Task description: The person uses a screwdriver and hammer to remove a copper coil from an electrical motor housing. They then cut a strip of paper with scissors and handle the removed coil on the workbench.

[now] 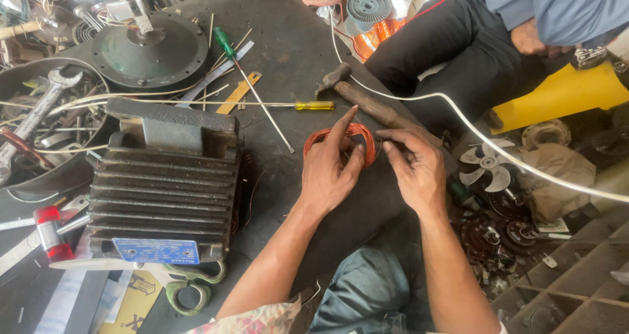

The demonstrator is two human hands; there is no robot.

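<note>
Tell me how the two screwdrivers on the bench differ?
The green screwdriver has a green handle and lies slanting, its long shaft running toward the copper coil in the hands. The yellow screwdriver has a yellow handle and lies nearly level, closer to the left hand. Both lie loose on the dark bench, untouched.

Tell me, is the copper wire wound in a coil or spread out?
Coiled: the copper wire forms a tight ring on the dark mat, under both hands.
</note>
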